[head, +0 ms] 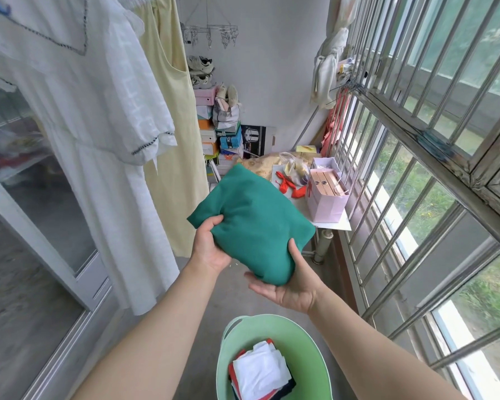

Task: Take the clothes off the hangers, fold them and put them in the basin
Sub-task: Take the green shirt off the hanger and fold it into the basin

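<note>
Fingers (214,223) of left hand (207,249) and right hand (289,287) clamped on folded green garment (251,223) above light-green basin (298,336).

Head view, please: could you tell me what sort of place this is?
Probably an enclosed home balcony for drying laundry: a white dress hangs at left, barred windows line one side, stacked boxes fill the end.

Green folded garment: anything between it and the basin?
Nothing visible. The left hand and right hand grip the green garment in the air, above and beyond the basin, whose top is open. Only a stack of folded clothes lies inside, and the garment could go on top.
</note>
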